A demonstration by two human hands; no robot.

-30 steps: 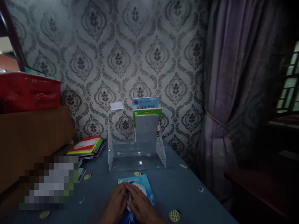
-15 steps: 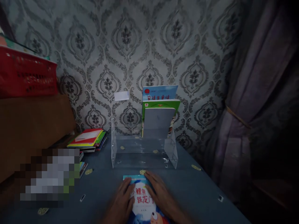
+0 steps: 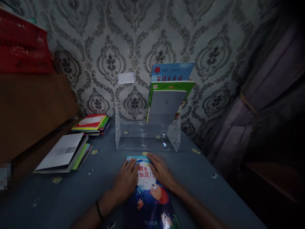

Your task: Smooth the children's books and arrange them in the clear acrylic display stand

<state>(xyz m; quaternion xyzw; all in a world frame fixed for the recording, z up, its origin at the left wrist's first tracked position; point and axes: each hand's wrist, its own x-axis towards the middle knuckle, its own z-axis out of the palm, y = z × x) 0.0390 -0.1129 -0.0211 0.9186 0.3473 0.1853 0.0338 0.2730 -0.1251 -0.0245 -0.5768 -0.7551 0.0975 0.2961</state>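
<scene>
while a grey patterned wall [image 3: 100,41] rises across the far side, the bench [image 3: 197,171] spreads out beneath it under a blue-grey cover with yellow patches and small white marks. taking the blue picture book [image 3: 147,205] as the middle of the dial, a see-through rack [image 3: 143,143] stands at twelve o'clock, its upper tier bearing a grey book [image 3: 165,106], a green book [image 3: 176,85] and a blue storybook [image 3: 182,68], all upright. a book stack with a red top [image 3: 91,121] lies at eleven, another with a white top [image 3: 59,152] at ten, next to a brown box [image 3: 30,108] under a red basket [image 3: 21,47]. a purple curtain [image 3: 267,79], tied in, hangs between one and two.

the picture book lies flat on the bench, cover up, its near end running out of view at six. the left hand [image 3: 127,176] is laid on its upper left side and the right hand [image 3: 162,171] along its upper right edge, both flat with fingers stretched out.

the bench's edge slants from one o'clock down towards four; past it, most is too dark to make out. a narrow strip of cover parts book from rack, a broader one parts it from the white-topped stack, and another runs from the right forearm to the edge.
</scene>
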